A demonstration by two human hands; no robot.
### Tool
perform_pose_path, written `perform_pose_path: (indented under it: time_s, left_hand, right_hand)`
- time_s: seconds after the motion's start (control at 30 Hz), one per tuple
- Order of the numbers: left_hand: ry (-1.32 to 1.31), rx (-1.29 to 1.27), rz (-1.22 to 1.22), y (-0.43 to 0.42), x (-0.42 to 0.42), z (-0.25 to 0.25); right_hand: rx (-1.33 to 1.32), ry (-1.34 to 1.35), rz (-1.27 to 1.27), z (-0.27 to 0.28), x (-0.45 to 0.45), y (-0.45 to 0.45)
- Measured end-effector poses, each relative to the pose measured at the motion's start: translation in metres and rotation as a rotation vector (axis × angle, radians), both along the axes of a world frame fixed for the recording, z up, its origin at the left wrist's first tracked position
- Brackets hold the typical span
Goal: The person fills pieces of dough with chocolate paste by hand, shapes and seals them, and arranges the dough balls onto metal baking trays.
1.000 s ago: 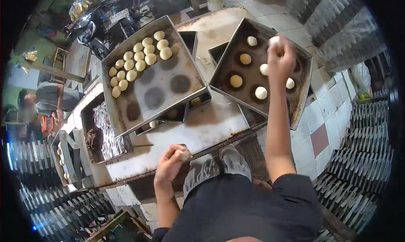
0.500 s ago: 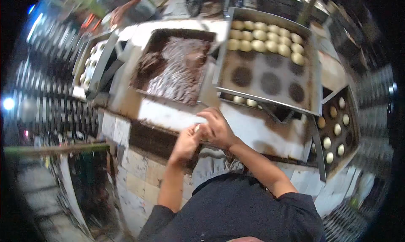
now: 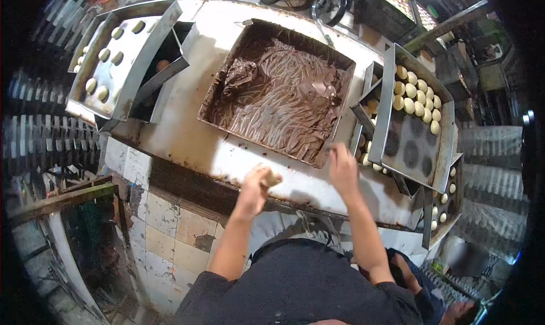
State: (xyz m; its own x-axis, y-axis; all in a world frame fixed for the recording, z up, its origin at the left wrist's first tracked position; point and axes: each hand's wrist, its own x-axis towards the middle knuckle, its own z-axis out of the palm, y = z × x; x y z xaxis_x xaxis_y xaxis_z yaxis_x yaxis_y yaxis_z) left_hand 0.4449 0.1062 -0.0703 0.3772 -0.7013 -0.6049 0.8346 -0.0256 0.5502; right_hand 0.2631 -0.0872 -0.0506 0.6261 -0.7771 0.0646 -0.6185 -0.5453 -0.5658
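My left hand (image 3: 252,191) is closed around a pale piece of dough (image 3: 272,179), over the front edge of the white table (image 3: 230,160). My right hand (image 3: 343,169) is at the front right corner of a square pan (image 3: 224,129) of brown, glossy paste (image 3: 278,98). Its fingers are pressed together at the rim; what they hold is too small to make out. Right of this hand, a stacked metal tray (image 3: 406,174) bears rows of pale dough balls (image 3: 419,95) at its far end and dark round marks nearer me.
Stacked trays (image 3: 122,106) with pale pieces stand at the left. A lower tray (image 3: 445,226) with dough balls is at the right. Motorcycle wheels (image 3: 332,4) show behind the table. Another person's arm (image 3: 406,271) is close at my right side.
The view has swung left toward the paste pan. My right hand has gone from the right-hand tray to my left hand, then apart from it to the pan's corner. My left hand still holds dough.
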Motion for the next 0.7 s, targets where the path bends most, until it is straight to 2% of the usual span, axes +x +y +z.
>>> perform_pose_path:
  time_s: [0.03,0.1,0.17,0.2,0.3,0.37,0.43,0.5,0.57,0.6,0.63,0.67,0.7]
  left_hand:
    - [0.087,-0.034,-0.036,-0.003,-0.008,-0.003]
    - [0.109,-0.091,-0.115,-0.006,-0.006,-0.008]
    - [-0.131,-0.12,-0.357,-0.009,0.014,0.002]
    - [-0.267,-0.16,-0.371,-0.006,0.028,0.0]
    - [-0.403,-0.121,-0.26,0.004,0.072,0.013]
    - [-0.413,-0.108,-0.284,0.019,0.086,0.002]
    - [-0.423,-0.097,-0.315,0.022,0.089,-0.003]
    - [-0.391,0.04,-0.589,0.02,0.084,-0.003]
    - [-0.402,0.087,-0.681,0.013,0.066,-0.006]
    - [-0.378,0.014,-0.606,0.008,0.053,-0.015]
    - [-0.348,-0.058,-0.541,0.001,0.039,-0.019]
    - [-0.347,-0.066,-0.56,-0.008,0.024,-0.022]
    - [-0.233,-0.086,-0.431,-0.023,0.01,-0.02]
  right_hand:
    - [0.0,0.021,-0.013,0.009,0.016,-0.013]
    - [-0.112,0.627,0.178,0.022,0.047,-0.035]
    - [-0.141,0.746,0.232,0.029,0.066,-0.037]
    - [-0.167,0.848,0.291,0.029,0.074,-0.034]
    - [-0.23,0.829,0.266,0.02,0.085,-0.014]
    - [-0.186,0.822,0.261,0.011,0.082,-0.005]
    - [-0.005,0.781,0.272,0.015,0.082,0.006]
    - [0.061,0.696,0.225,0.004,0.073,0.015]
    - [-0.071,0.432,-0.005,-0.001,0.072,0.018]
    - [-0.127,0.298,-0.012,-0.002,0.067,0.013]
    - [-0.129,0.296,-0.023,0.012,0.069,0.016]
    - [0.39,0.061,-0.164,0.035,0.068,0.021]
    - [0.893,-0.201,-0.301,0.05,0.066,0.026]
